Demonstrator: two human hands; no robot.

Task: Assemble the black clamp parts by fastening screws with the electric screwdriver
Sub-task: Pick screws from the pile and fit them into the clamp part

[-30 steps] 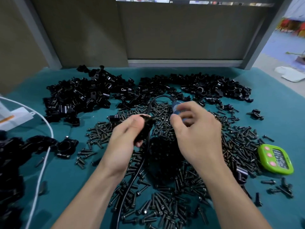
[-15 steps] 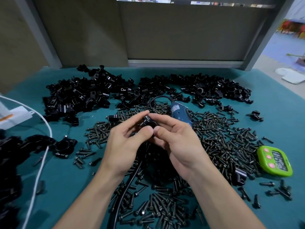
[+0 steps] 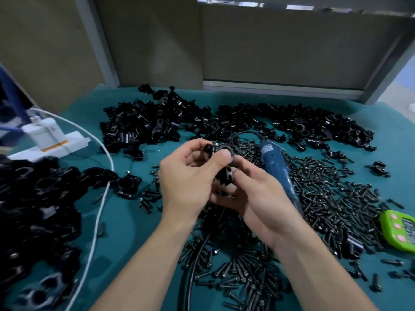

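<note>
Black clamp parts pinched between left hand and right hand | halves best aligned squarely before electric screwdriver is lifted.

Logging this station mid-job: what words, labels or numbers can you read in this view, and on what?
Nothing reads clearly.
Green timer: dark digits on its display, blurred and cut by the frame edge, unreadable.
Electric screwdriver: pale label near its cord end, print too small to read.
White power adapter: orange strip, blurred, no legible text.
</note>
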